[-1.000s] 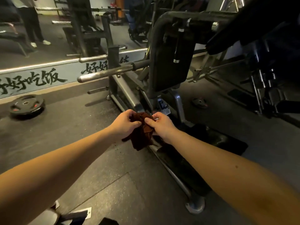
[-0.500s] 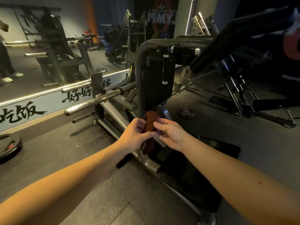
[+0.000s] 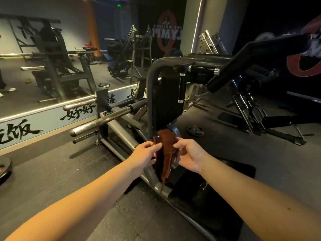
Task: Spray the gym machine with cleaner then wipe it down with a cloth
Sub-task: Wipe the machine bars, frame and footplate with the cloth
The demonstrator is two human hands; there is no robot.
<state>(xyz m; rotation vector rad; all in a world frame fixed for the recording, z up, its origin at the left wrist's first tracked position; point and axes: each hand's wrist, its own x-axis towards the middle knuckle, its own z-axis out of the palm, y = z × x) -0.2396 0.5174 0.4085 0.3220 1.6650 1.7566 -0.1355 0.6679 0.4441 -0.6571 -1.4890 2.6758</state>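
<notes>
A brown cloth hangs bunched between both hands in front of me. My left hand pinches its left edge and my right hand grips its right side. Just behind the cloth stands the gym machine, a dark grey frame with a black pad, a curved top tube and a black handle. Its chrome weight bar sticks out to the left. No spray bottle is in view.
The machine's grey base rail and a black floor mat lie below my hands. A small weight plate lies on the floor to the right, another at the far left. A mirror wall runs along the left; more machines stand right.
My view has risen and turned, showing more of the machine's top. Both hands have lifted the cloth and drawn apart a little, so it hangs longer between them.
</notes>
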